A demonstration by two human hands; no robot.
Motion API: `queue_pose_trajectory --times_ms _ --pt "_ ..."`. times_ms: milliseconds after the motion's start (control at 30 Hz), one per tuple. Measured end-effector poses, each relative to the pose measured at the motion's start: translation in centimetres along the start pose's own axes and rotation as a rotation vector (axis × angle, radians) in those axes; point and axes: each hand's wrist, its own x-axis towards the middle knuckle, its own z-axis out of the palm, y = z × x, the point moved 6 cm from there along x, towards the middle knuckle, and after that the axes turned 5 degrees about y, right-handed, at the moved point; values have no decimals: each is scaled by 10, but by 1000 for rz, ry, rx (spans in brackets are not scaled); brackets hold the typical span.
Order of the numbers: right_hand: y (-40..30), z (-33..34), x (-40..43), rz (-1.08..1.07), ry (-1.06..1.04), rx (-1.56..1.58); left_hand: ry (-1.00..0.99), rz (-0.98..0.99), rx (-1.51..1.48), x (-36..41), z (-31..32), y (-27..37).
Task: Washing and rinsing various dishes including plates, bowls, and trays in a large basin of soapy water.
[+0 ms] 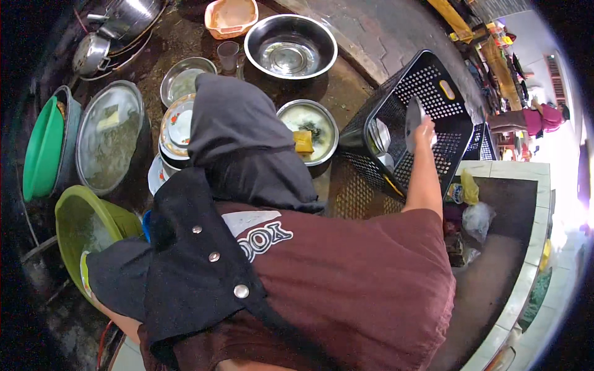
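Observation:
In the head view my right hand (423,132) grips a plate (412,121) held on edge inside a black perforated plastic crate (366,174). White dishes (381,134) stand on edge at the crate's left side. At lower left, my left hand (94,299) is mostly hidden by dark cloth, beside a green-and-white rimmed dish (84,269) at the mouth of an olive-green tub (109,211). Whether it holds that dish cannot be told. A metal bowl (330,153) of cloudy, sudsy water holds a yellow sponge-like block (303,141). Stacked floral plates (180,123) are partly covered by my dark head cloth.
A large steel basin (290,72), an orange plastic basin (231,32) and a clear cup (228,53) stand ahead. A water-filled basin (111,139), a green basin (44,148) and metal pots (91,54) lie left. A tiled ledge (506,168) borders the right. Another person (540,119) stands far right.

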Motion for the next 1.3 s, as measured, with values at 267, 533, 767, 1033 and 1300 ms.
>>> queue_pose_trajectory --times_ms 267,533,767,1033,1300 --pt "-20 103 -38 -310 -439 -272 32 121 28 -27 -16 84" --pt "-39 137 -74 -140 -524 -153 -56 210 38 -26 25 142" --pt "1 216 -76 11 -764 -129 -338 268 -27 -29 167 198" --pt "-63 90 -6 -205 -830 144 -618 6 -374 -180 414 236" --pt "-208 -125 -50 11 -432 1721 -1107 -20 -327 -399 620 224"
